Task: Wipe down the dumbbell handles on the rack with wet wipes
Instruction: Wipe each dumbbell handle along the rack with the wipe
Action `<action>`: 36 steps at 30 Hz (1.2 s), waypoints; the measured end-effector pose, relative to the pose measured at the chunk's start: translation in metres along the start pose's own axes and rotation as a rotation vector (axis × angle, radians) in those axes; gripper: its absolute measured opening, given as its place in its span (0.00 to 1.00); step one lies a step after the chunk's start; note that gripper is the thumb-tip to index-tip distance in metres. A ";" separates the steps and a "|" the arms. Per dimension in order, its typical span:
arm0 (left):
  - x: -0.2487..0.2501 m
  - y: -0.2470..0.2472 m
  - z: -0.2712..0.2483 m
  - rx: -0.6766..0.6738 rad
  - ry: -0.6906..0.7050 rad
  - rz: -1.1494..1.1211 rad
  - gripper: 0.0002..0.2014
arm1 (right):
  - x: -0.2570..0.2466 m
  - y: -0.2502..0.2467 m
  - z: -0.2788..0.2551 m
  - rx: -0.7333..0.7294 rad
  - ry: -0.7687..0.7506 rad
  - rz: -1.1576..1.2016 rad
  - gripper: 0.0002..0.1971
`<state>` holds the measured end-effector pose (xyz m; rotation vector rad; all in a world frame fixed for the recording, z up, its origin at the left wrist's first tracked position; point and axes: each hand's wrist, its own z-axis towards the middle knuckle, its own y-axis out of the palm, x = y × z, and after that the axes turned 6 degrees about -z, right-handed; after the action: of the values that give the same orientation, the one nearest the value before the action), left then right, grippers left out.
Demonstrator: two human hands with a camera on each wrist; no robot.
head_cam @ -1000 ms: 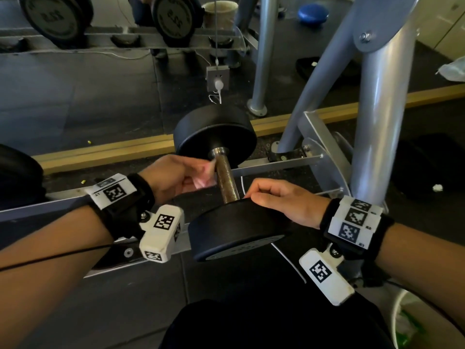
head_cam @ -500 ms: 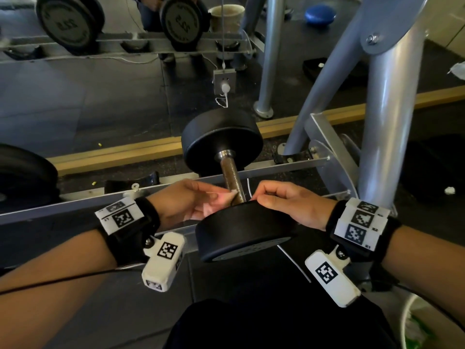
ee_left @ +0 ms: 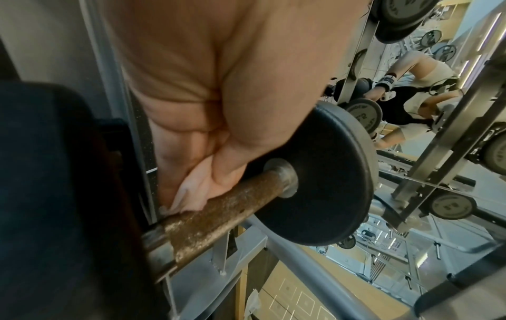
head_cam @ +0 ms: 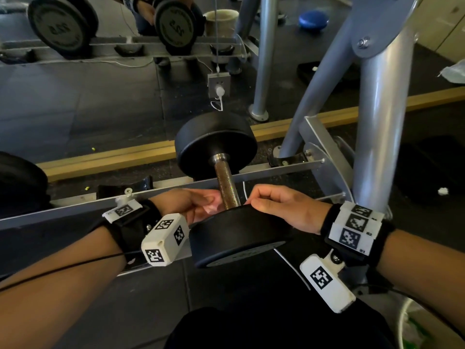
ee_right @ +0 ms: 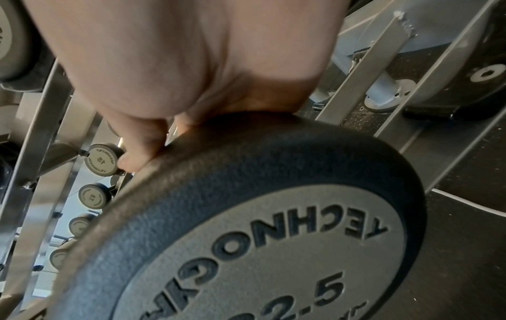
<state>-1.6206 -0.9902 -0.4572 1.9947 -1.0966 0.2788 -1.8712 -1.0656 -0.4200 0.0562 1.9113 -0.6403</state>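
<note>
Rust-brown and speckled, the dumbbell handle (head_cam: pixel 227 186) is showing almost its whole length now, because the left hand (head_cam: pixel 187 205) has been sliding the wet wipe (head_cam: pixel 210 207) back from the far collar, where it was a second ago, to the near end. That grip is closing round the pale, bunched wipe, thumb and fingers pinching it against the bar just where the bar is meeting the near weight head (head_cam: pixel 239 233). Beyond the grip, the bare metal is running up to the far weight head (head_cam: pixel 216 142), which is resting on the rack rail (head_cam: pixel 284 167).

On the other side of the bar from the wiping grip, the right hand (head_cam: pixel 284 207) is resting on the rim of the near head, fingers curling over its edge; it is hardly shifting, and I judge it is steadying the dumbbell.

One full pass along this handle is looking finished. The underside may be wanting a turn, or the next dumbbell on the rack.
</note>
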 end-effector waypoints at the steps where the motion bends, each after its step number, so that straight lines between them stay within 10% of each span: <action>1: 0.003 0.000 0.000 0.000 -0.007 0.004 0.18 | 0.000 0.000 0.000 -0.002 0.000 0.000 0.12; 6: 0.004 0.009 0.011 0.141 0.139 -0.102 0.17 | 0.000 -0.002 -0.001 -0.012 -0.002 -0.005 0.12; 12: -0.002 0.006 -0.004 0.053 -0.101 0.042 0.16 | 0.000 -0.002 0.000 -0.015 -0.005 0.004 0.14; 16: 0.005 0.016 0.008 0.226 0.035 -0.060 0.16 | 0.001 -0.001 0.001 -0.001 -0.005 0.003 0.13; 36: 0.010 0.031 0.006 0.253 0.203 -0.024 0.16 | 0.002 -0.003 0.002 -0.018 -0.004 -0.015 0.15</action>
<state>-1.6403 -1.0093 -0.4382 2.1431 -0.9455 0.6196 -1.8710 -1.0694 -0.4209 0.0292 1.9155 -0.6327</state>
